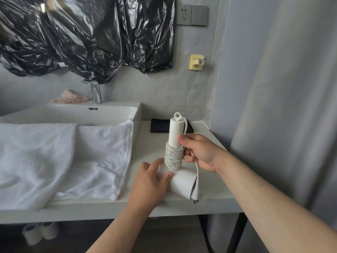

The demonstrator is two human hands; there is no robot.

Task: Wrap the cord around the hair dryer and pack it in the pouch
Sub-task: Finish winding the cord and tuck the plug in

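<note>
The white hair dryer (174, 131) stands handle-up on the counter, its barrel (183, 183) lying flat. Its grey-white cord (173, 156) is coiled in several turns around the lower handle. The loose end hangs down to the plug (196, 195) beside the barrel's mouth. My right hand (198, 152) grips the handle and the cord's loose end. My left hand (151, 179) rests on the barrel with fingers spread. A black pouch (160, 126) lies flat behind the dryer near the wall.
A white towel (63, 157) drapes over the sink (113, 114) on the left. A chrome tap (95, 92) stands behind it. The counter's front edge (182, 207) is close to the plug. A grey curtain (282, 106) hangs on the right.
</note>
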